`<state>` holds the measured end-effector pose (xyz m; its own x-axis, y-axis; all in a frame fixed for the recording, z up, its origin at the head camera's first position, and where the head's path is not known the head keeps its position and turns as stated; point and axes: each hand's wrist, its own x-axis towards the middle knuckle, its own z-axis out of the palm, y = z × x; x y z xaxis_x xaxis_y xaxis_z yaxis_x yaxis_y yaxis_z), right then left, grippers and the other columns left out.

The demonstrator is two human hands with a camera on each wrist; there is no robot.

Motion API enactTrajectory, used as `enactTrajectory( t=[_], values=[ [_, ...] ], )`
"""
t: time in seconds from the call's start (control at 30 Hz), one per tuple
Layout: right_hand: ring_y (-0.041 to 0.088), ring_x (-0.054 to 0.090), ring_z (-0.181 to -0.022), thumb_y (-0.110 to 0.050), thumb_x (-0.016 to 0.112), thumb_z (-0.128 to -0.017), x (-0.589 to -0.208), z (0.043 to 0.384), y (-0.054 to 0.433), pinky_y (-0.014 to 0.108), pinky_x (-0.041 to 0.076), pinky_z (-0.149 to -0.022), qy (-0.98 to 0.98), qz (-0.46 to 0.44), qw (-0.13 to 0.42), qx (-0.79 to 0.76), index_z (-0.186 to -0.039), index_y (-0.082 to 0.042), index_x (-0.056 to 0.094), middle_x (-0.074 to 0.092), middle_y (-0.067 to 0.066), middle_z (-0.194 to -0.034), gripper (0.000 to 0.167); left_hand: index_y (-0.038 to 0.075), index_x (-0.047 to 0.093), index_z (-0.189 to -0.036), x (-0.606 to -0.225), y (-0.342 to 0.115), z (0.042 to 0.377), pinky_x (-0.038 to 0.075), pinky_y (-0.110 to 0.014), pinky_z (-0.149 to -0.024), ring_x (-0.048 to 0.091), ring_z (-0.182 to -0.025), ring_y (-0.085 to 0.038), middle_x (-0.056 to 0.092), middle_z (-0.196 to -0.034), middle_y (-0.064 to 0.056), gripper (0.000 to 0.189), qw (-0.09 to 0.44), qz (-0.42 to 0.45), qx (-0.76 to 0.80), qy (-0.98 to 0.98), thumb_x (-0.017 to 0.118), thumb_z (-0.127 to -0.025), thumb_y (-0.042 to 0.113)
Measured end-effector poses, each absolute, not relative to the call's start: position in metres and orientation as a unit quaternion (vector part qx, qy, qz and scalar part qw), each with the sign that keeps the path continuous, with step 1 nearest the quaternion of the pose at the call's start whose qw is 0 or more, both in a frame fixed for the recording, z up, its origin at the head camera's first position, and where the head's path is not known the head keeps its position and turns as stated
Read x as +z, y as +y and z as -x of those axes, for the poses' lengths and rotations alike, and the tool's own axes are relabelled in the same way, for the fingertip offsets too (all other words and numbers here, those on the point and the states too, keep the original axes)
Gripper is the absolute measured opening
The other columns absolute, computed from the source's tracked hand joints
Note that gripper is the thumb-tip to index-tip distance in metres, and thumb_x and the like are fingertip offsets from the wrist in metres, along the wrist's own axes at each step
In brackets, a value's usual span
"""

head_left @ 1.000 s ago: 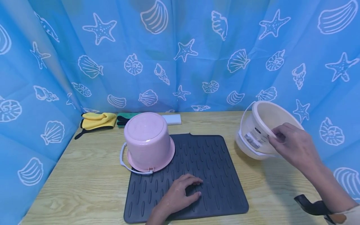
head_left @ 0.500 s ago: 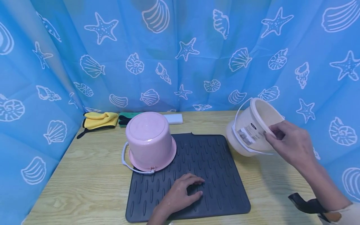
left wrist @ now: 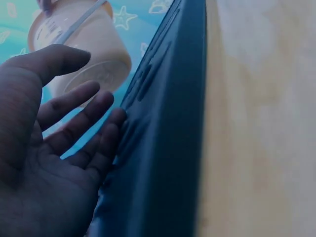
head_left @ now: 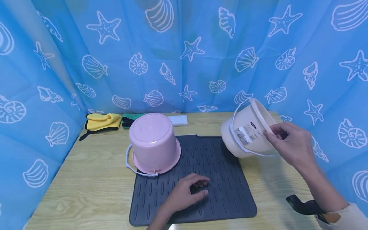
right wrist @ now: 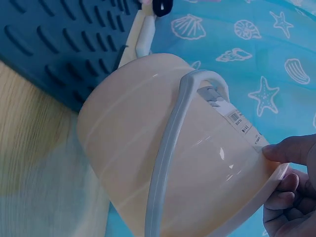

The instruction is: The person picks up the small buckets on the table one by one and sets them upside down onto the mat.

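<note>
My right hand (head_left: 293, 142) pinches the rim of a cream bucket (head_left: 244, 140), thumb outside and fingers inside. The bucket tilts with its mouth toward the right, and its base overlaps the far right corner of the dark ridged mat (head_left: 224, 179). Its pale handle (right wrist: 170, 148) hangs across the side, near a printed label (right wrist: 242, 126). Low over the front of the mat, my left hand (head_left: 187, 193) is relaxed, its fingers slightly bent and holding nothing. An upside-down pink bucket (head_left: 152, 147) stands on the mat's left part, its handle lying to the left.
Along the back of the wooden table (head_left: 86, 185) lie a folded yellow cloth (head_left: 103, 122), a green cloth (head_left: 130, 117) with black edging, and a white block (head_left: 178, 120). A blue curtain (head_left: 201, 64) with shell prints stands behind and at both sides.
The cream bucket has moved left with my right hand, from beside the mat to its far right corner. My left hand stays nearly in place.
</note>
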<state>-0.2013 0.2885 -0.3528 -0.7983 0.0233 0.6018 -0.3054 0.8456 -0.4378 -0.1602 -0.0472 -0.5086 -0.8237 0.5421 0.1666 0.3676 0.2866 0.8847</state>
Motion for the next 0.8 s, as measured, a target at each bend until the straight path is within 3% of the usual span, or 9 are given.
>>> enactTrajectory(
  t=[0.27,0.37,0.57,0.8],
  values=[
    [0.004,0.051,-0.062,-0.019,0.082,-0.083,-0.354,0.207,0.284,0.012,0.04,-0.051,-0.9,-0.032,0.287,0.325,-0.094,0.0,0.076,0.065,0.008,-0.077,0.023,0.027,0.045,-0.149,-0.482,-0.047,0.191,0.049,-0.041,-0.098,0.058,-0.113,-0.021,0.06,-0.128,-0.002,0.064,0.029,-0.236,0.552,0.799,0.072,-0.092,0.039],
    [0.005,0.054,-0.063,-0.024,0.082,-0.084,-0.355,0.209,0.281,0.012,0.042,-0.052,-0.895,-0.006,0.274,0.351,-0.097,0.0,0.076,0.066,0.006,-0.078,0.028,0.029,0.039,-0.152,-0.47,-0.046,0.205,0.044,-0.048,-0.103,0.051,-0.124,-0.024,0.051,-0.138,0.001,0.073,0.006,-0.221,0.565,0.795,0.073,-0.09,0.042],
    [0.006,0.059,-0.066,-0.025,0.081,-0.086,-0.357,0.214,0.277,0.013,0.049,-0.055,-0.869,0.014,0.252,0.425,-0.104,0.003,0.074,0.065,-0.004,-0.078,0.034,0.037,0.028,-0.156,-0.449,-0.035,0.229,0.036,-0.049,-0.111,0.035,-0.139,-0.017,0.034,-0.153,0.009,0.086,-0.025,-0.192,0.571,0.798,0.076,-0.085,0.05],
    [0.007,0.062,-0.073,-0.022,0.08,-0.087,-0.362,0.222,0.273,0.016,0.051,-0.059,-0.833,0.037,0.207,0.511,-0.108,0.005,0.072,0.067,-0.01,-0.079,0.035,0.052,0.01,-0.155,-0.437,-0.02,0.251,0.029,-0.067,-0.108,0.016,-0.15,-0.023,0.005,-0.164,0.014,0.105,-0.019,-0.18,0.575,0.798,0.077,-0.076,0.062]
  ],
)
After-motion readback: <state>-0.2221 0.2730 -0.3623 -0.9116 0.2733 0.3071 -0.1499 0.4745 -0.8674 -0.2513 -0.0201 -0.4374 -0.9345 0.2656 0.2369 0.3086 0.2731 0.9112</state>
